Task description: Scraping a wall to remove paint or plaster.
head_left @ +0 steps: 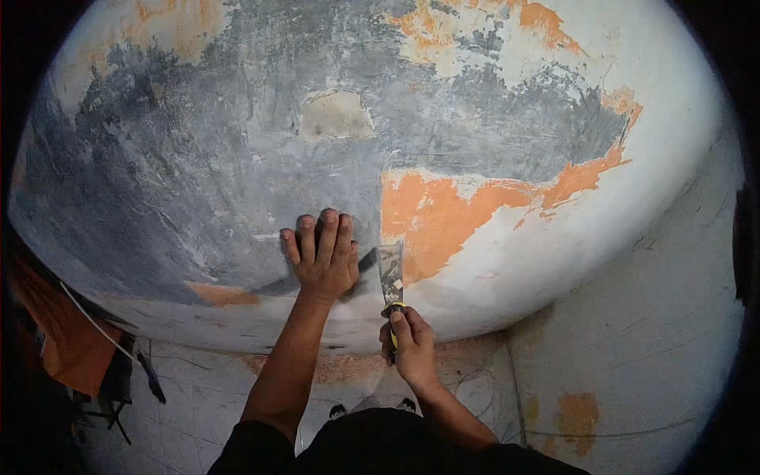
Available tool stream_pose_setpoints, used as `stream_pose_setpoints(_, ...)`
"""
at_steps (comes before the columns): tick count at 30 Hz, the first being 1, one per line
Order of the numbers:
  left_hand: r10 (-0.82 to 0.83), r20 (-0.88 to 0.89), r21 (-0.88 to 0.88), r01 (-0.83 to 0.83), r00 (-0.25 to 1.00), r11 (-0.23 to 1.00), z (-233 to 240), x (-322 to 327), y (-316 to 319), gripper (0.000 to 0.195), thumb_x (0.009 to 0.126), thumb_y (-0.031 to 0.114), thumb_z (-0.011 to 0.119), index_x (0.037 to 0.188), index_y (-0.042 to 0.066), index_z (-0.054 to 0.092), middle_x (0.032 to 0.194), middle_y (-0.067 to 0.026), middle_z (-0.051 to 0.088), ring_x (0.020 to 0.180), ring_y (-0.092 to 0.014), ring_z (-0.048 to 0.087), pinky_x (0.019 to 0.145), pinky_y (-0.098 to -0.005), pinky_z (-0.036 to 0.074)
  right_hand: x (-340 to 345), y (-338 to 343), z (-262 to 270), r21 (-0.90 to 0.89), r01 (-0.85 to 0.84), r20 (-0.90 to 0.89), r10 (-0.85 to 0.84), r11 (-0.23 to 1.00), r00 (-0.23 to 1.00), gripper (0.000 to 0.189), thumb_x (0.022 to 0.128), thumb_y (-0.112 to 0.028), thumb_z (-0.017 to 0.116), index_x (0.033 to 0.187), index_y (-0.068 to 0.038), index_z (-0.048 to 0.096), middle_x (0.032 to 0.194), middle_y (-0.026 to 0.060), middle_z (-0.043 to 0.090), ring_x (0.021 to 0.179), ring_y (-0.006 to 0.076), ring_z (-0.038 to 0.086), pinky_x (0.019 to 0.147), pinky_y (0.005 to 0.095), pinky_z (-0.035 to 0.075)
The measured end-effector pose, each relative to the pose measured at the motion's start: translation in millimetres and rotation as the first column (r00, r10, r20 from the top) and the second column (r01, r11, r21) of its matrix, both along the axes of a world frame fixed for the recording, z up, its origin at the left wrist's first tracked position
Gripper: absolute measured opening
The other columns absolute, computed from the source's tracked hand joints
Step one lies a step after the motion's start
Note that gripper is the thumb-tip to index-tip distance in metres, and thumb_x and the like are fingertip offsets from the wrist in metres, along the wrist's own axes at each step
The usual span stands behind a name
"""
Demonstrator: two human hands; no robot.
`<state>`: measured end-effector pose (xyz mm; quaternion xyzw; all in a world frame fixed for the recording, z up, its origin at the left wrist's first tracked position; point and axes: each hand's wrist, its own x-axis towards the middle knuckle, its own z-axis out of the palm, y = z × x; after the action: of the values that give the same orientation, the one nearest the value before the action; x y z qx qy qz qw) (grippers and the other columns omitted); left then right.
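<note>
A wall (249,148) fills the view before me, its surface patched with grey, white and orange layers. My right hand (409,344) is closed round the black and yellow handle of a putty knife (390,273). The knife's blade points up the wall, its edge at the lower left part of a bare orange patch (439,219). Flat against the grey area, left of the blade, lies my left hand (323,255), fingers spread and holding nothing. A beige patch (337,114) shows in the grey above both hands.
Below the wall is a tiled floor (368,386) with orange stains (577,415) at the right. At the lower left stand an orange cloth or sheet (77,350), a thin white rod or cable (98,323) and dark stand legs (116,415). My shoes show at the bottom.
</note>
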<state>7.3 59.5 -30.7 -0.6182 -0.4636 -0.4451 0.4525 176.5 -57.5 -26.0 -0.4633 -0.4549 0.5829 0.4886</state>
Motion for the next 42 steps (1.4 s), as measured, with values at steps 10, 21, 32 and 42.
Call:
stream_pose_setpoints(10, 0.020, 0.046, -0.004, -0.020, 0.999, 1.000, 0, 2, -9, 0.043, 0.097, 0.029, 0.038, 0.136, 0.013, 0.047, 0.148, -0.0055, 0.034, 0.141, -0.031, 0.021, 0.114, -0.0542, 0.008, -1, -10, 8, -0.049, -0.010, -0.056, 0.008, 0.999, 0.998, 0.026, 0.100, -0.027, 0.044, 0.097, -0.002, 0.054, 0.067, 0.0018, 0.052, 0.046, 0.0077, 0.046, 0.041, 0.0234, 0.036)
stream_pose_setpoints(21, 0.020, 0.014, -0.019, -0.020, 1.000, 1.000, 4, 3, -12, 0.045, 0.098, 0.030, 0.038, 0.138, 0.008, 0.043, 0.149, -0.0111, 0.032, 0.142, -0.034, 0.017, 0.113, -0.0558, 0.007, 4, -7, 1, 0.063, -0.004, -0.033, 0.006, 0.998, 0.999, 0.031, 0.099, -0.031, 0.045, 0.101, -0.002, 0.056, 0.065, 0.0028, 0.053, 0.045, 0.0089, 0.046, 0.039, 0.0244, 0.036)
stream_pose_setpoints(32, 0.002, 0.000, 0.005, -0.002, 1.000, 1.000, 5, 0, -9, 0.045, 0.098, 0.031, 0.038, 0.134, 0.005, 0.047, 0.148, -0.0115, 0.034, 0.141, -0.035, 0.018, 0.113, -0.0556, 0.007, 3, -8, -17, 0.022, 0.013, 0.031, -0.013, 1.000, 0.999, 0.031, 0.099, -0.031, 0.044, 0.102, -0.002, 0.055, 0.065, 0.0034, 0.053, 0.046, 0.0099, 0.047, 0.040, 0.0252, 0.036)
stream_pose_setpoints(42, 0.016, -0.019, -0.010, -0.016, 1.000, 1.000, 4, -3, -9, 0.047, 0.098, 0.031, 0.039, 0.136, 0.005, 0.044, 0.148, -0.0130, 0.032, 0.142, -0.035, 0.016, 0.112, -0.0562, 0.006, 4, -5, -3, 0.025, 0.019, 0.051, -0.020, 0.999, 0.999, 0.029, 0.100, -0.030, 0.043, 0.100, -0.003, 0.053, 0.064, 0.0028, 0.052, 0.045, 0.0090, 0.045, 0.040, 0.0253, 0.036)
